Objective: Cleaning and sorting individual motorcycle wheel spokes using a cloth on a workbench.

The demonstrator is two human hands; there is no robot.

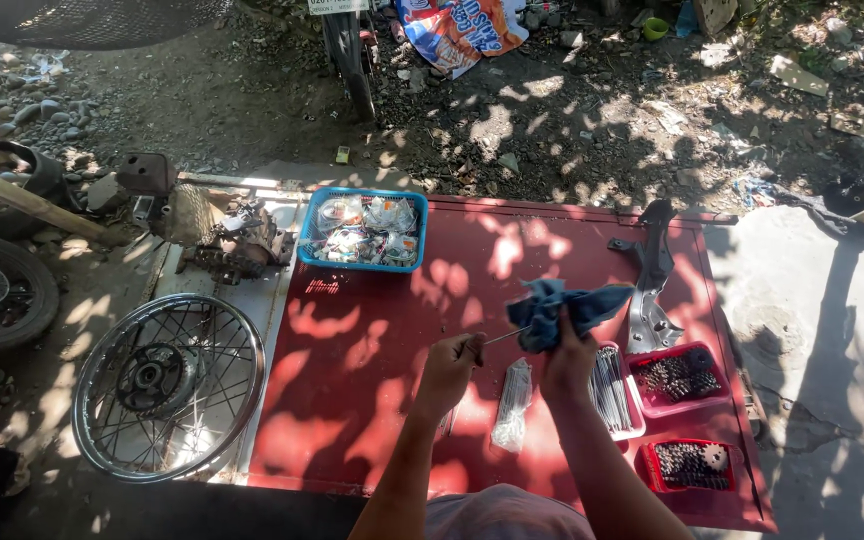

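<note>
Your left hand (pixel 449 366) pinches a thin spoke (pixel 503 337), its length running toward two o'clock into the blue rag (pixel 564 310) clenched by your right hand (pixel 568 362) above the red counter (pixel 372 350).

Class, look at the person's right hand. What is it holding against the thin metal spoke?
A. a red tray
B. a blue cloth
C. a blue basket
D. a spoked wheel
B: the right hand bunches a blue cloth around the spoke that the left hand holds.
</note>
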